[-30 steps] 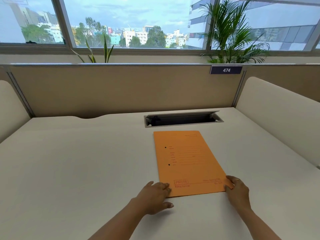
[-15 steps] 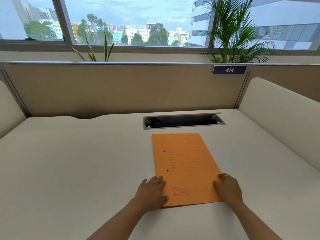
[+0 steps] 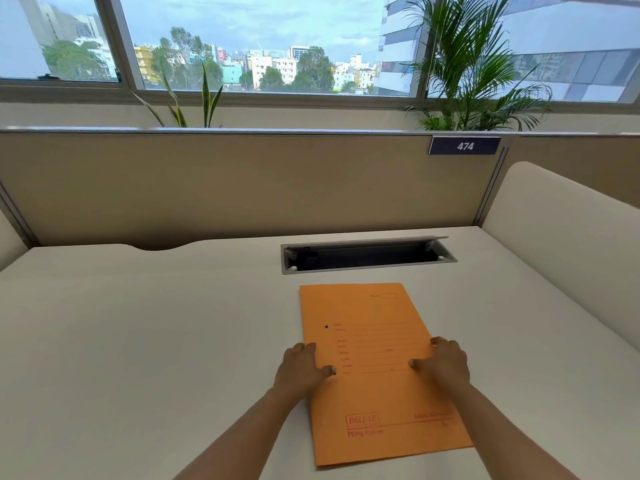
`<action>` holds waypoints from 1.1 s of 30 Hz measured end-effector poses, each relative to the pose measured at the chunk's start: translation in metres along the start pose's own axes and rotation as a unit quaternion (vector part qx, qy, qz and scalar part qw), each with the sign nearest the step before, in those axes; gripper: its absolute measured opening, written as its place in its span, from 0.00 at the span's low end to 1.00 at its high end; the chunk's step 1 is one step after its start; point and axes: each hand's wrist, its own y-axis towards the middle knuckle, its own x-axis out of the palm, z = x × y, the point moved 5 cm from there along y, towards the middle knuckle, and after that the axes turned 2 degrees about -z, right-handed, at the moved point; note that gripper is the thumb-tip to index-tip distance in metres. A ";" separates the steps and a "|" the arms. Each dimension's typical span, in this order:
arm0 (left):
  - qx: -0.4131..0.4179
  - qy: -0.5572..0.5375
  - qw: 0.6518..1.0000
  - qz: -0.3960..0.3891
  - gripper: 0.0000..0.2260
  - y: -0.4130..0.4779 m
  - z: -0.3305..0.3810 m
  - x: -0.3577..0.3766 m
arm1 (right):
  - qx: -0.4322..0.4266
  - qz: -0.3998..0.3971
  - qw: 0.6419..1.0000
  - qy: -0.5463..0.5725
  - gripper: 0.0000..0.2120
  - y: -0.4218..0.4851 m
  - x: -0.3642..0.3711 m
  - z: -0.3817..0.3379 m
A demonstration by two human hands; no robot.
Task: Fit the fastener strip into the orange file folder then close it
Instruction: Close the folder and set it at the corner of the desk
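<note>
At the upper left of the frame a window [image 3: 62, 36] looks out on buildings and trees; below it, a spiky-leaved plant [image 3: 204, 102] rises behind the tan partition [image 3: 225, 188] that runs across the frame; the pale bench [image 3: 138, 341] fills the lower half, bare on its left side.

Left of centre in the lower part, the left hand [image 3: 301, 370] lies palm down at the left edge of the orange folder [image 3: 374, 393], fingers loosely curled over that edge and thumb pressed on the cover; it is not closed around anything; its forearm runs down to the bottom edge.

The folder lies flat and shut on the bench, in the lower middle of the frame, slightly turned, with a dark punched hole [image 3: 326, 326] near its left edge, faint printed lines across the cover and a red stamp [image 3: 362, 420] near its lower edge; no fastener strip shows on it.

Above the folder, a cable slot [image 3: 369, 255] with a grey rim sits open in the bench, apart from the folder.

To the right, the right hand [image 3: 445, 362] rests on the folder's right edge, fingers bent over the edge, thumb flat on the cover, gripping nothing.

At upper right a dark label [image 3: 465, 146] reading 474 sits on the partition; a palm plant [image 3: 478, 71] stands behind it; a cream side panel [image 3: 561, 244] borders the bench at right.
</note>
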 end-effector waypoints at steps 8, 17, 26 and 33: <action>-0.156 -0.513 0.844 0.010 0.25 0.015 -0.015 -0.008 | 0.091 -0.027 0.995 0.012 0.42 0.013 -0.003 -0.002; -0.128 -0.564 0.810 -0.095 0.23 0.001 -0.015 0.004 | 0.114 -0.058 0.992 0.005 0.43 0.017 -0.005 0.001; -0.118 -0.597 0.791 -0.054 0.24 -0.006 -0.027 0.000 | 0.088 -0.047 0.981 0.165 0.28 0.009 -0.007 0.014; -0.139 -0.611 0.779 -0.001 0.23 -0.014 -0.028 -0.010 | 0.081 -0.072 0.928 0.356 0.18 -0.005 -0.005 0.017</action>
